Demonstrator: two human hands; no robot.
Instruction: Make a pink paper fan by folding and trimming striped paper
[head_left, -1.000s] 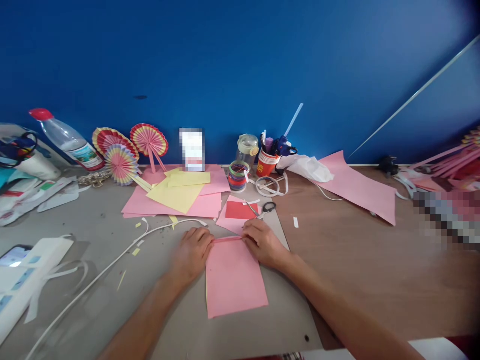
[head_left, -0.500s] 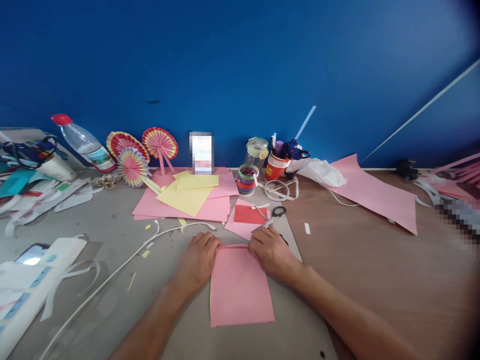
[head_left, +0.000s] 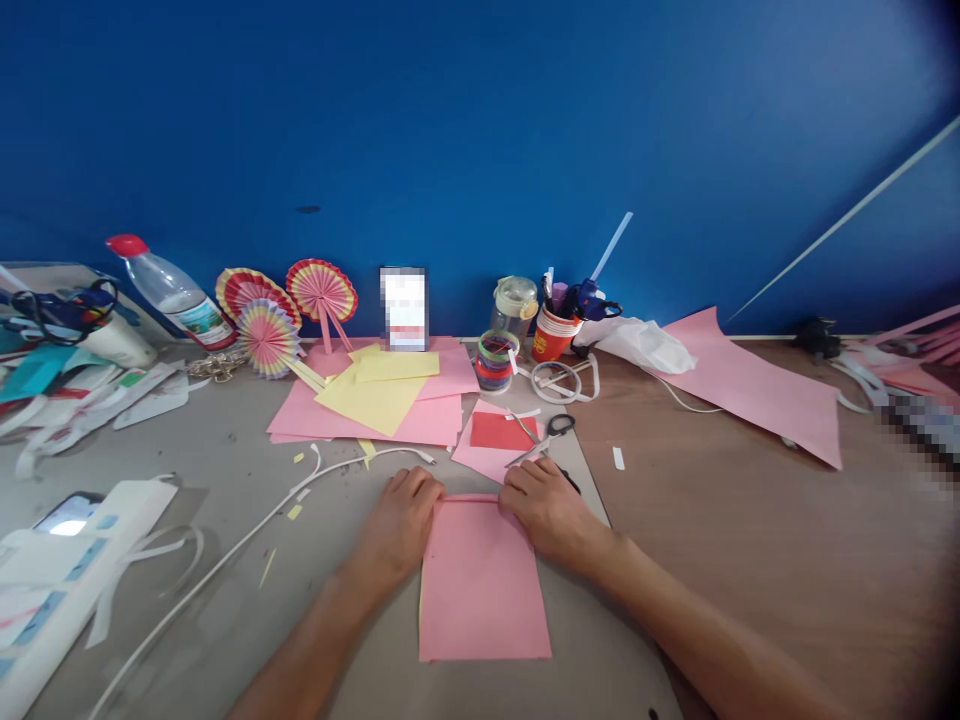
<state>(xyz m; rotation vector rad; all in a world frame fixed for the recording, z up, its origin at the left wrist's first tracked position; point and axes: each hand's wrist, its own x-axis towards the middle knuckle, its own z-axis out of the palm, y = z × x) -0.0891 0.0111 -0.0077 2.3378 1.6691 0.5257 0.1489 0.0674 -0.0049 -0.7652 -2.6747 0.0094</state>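
Observation:
A sheet of pink paper (head_left: 486,590) lies flat on the grey mat in front of me, with a narrow folded strip along its far edge and a thin yellow line showing at its left side. My left hand (head_left: 405,512) has its fingers curled over the left end of that fold. At the right end, my right hand (head_left: 541,503) grips the fold the same way. Both thumbs are mostly hidden. Just beyond my right hand lie black-handled scissors (head_left: 560,425), partly covered by it, over a red paper piece (head_left: 501,432) on pink paper.
Behind lie yellow sheets (head_left: 375,398) on larger pink sheets (head_left: 289,415), with paper fans (head_left: 322,290) and a phone (head_left: 403,310) against the blue wall. A white cable (head_left: 247,540) crosses the left side. A red cup (head_left: 553,335) with pens and a jar (head_left: 515,303) stand at the back.
The view has shifted very slightly. Both hands stay at the two ends of the fold, and the pink paper lies almost as before.

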